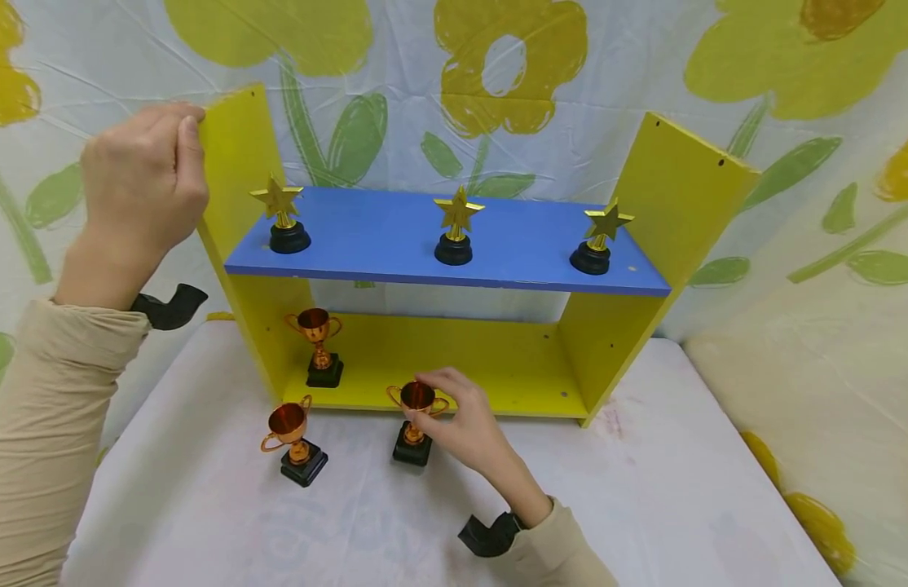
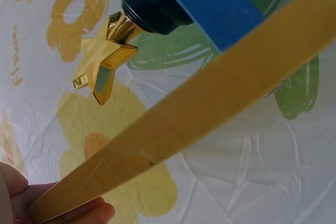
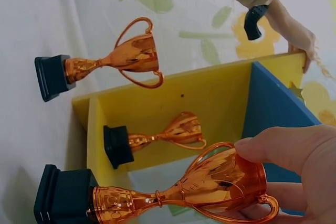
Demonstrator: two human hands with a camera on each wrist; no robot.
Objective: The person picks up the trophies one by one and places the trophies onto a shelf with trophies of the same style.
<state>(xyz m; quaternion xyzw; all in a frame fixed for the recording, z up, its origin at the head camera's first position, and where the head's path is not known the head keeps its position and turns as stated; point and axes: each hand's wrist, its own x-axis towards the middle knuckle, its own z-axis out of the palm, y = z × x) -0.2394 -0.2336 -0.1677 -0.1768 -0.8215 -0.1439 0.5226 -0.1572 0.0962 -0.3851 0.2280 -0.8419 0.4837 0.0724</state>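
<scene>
Right now the right hand [image 1: 465,424] pinches the bowl of a copper cup trophy [image 1: 414,422] that stands on the white bench [image 1: 645,505] just in front of the yellow shelf unit [image 1: 674,212], a second cup trophy [image 1: 293,440] to its left. Meanwhile the left hand [image 1: 142,183] grips the unit's left side panel [image 1: 237,163] at its top edge. Three star trophies [image 1: 455,227] stand on the blue shelf [image 1: 395,236], and a third cup [image 1: 318,346] stands on the bottom board.

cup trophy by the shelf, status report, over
Left hand grips yellow shelf side panel. Right hand pinches cup trophy, base on table before lower shelf. Second cup stands left, apart.
</scene>
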